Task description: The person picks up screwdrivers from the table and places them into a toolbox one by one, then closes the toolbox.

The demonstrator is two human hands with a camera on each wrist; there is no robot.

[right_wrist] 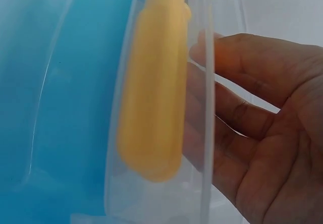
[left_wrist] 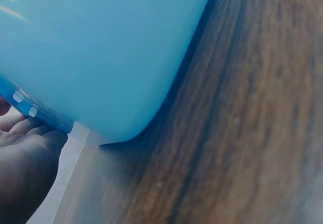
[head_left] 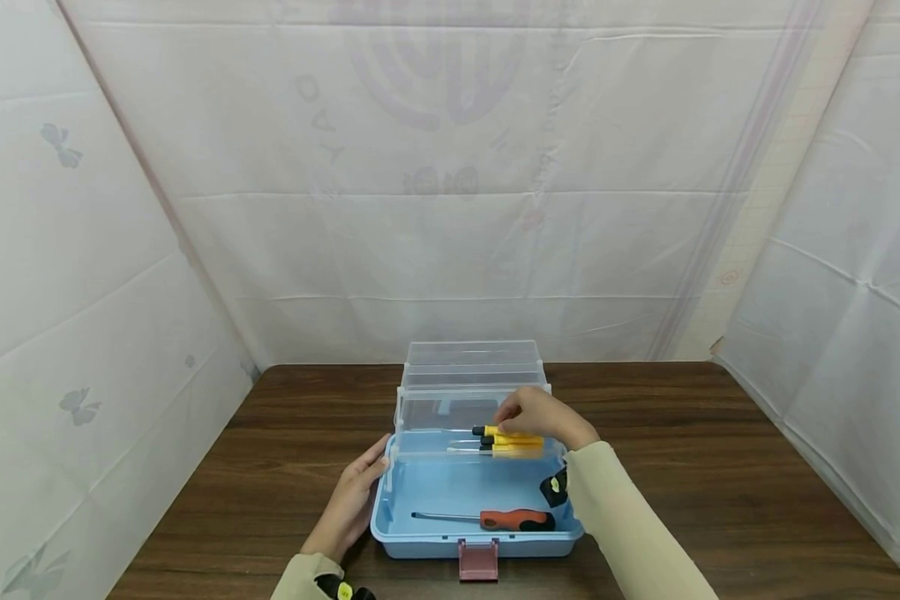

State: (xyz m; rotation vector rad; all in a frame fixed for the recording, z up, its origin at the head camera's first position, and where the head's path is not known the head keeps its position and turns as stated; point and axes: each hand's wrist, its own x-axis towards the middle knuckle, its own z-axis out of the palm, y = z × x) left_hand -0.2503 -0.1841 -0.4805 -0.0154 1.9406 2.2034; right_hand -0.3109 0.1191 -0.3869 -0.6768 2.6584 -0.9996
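Note:
A light blue toolbox (head_left: 420, 546) lies open on the table, its clear lid folded back. Several yellow-handled screwdrivers (head_left: 520, 451) with black collars lie side by side in its clear tray (head_left: 420, 457). My right hand (head_left: 543, 415) reaches over the tray, thumb and fingers pinching the farthest yellow-handled screwdriver. In the right wrist view one yellow handle (right_wrist: 154, 88) shows large through the tray wall, fingertips behind it. My left hand (head_left: 356, 493) grips the box's left side, thumb at the rim; its fingers (left_wrist: 30, 143) show against the box wall in the left wrist view.
A larger screwdriver with a red and black handle (head_left: 504, 521) lies in the box bottom near the front. A dark red latch (head_left: 478, 560) hangs down at the front. The clear lid (head_left: 472, 364) stands behind. White sheets (head_left: 450, 250) enclose the brown wooden table (head_left: 285, 450).

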